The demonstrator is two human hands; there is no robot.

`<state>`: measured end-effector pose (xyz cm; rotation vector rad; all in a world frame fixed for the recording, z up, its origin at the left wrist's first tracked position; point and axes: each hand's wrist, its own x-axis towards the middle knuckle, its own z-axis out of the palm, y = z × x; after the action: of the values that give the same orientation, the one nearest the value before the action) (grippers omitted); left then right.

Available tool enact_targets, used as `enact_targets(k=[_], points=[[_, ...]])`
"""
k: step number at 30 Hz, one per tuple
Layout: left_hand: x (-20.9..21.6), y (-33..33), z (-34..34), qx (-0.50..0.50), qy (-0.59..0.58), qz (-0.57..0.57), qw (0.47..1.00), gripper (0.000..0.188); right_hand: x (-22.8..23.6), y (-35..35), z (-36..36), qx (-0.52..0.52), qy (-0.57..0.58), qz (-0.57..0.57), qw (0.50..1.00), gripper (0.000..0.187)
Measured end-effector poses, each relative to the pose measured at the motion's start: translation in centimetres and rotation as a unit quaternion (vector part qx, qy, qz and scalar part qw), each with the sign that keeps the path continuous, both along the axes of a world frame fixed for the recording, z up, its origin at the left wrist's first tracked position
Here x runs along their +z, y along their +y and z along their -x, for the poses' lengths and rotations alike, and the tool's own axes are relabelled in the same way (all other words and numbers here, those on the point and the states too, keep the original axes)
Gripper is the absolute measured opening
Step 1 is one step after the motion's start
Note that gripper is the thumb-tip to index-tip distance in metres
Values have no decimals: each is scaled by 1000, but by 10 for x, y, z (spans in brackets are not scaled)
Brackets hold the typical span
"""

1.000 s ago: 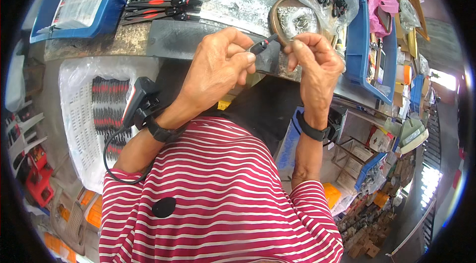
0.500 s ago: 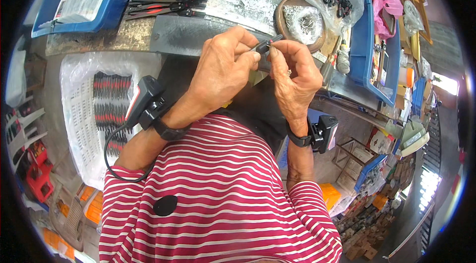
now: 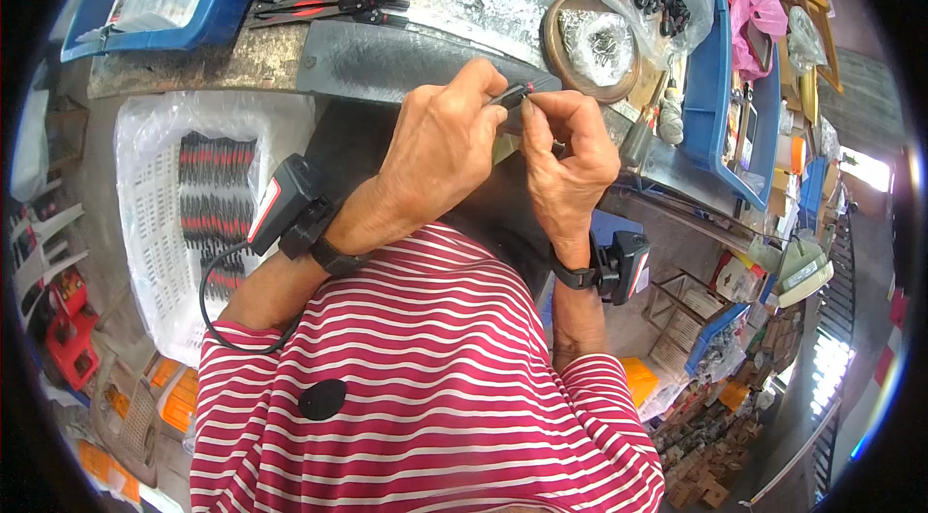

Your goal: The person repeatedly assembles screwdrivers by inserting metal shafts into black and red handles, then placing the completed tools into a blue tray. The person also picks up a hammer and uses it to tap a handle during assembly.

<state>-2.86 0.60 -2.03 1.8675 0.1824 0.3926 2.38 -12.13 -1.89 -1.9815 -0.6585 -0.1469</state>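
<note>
From my head view I see the slim black piece [image 3: 510, 95] between the 2 hands, by the front edge of the bench [image 3: 474, 5]; the left hand [image 3: 440, 141] grips it between thumb and fingers, while the right hand [image 3: 570, 136] has thumb and forefinger bunched at its far end, though I cannot tell whether those fingers are closed on anything; my worry is a slip, since the left hold is only at the fingertips; if that pinch eased or the right pushed off line, the piece could twist or drop in front of the bench, and anything tiny hidden in the right fingers could fall short of the round brown dish [image 3: 552, 39] beyond; the piece looks dark, narrow and slightly tilted, with a touch of red near its right end; the fingers cover its finer details.
</note>
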Motion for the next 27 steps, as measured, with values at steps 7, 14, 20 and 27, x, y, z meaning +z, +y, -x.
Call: enact_targets(k=[7,14,20,27], points=[[2,2,4,-29,22,16,999,14,10,-3,-1,45,293,-180,938,27],[3,6,5,-63,16,82,994,11,6,-9,-4,61,340,-161,925,21],[3,14,7,-108,121,151,975,12,-2,-12,-3,82,360,-183,911,19],[5,33,6,-220,185,337,897,15,-2,-20,1,125,414,-176,885,21]])
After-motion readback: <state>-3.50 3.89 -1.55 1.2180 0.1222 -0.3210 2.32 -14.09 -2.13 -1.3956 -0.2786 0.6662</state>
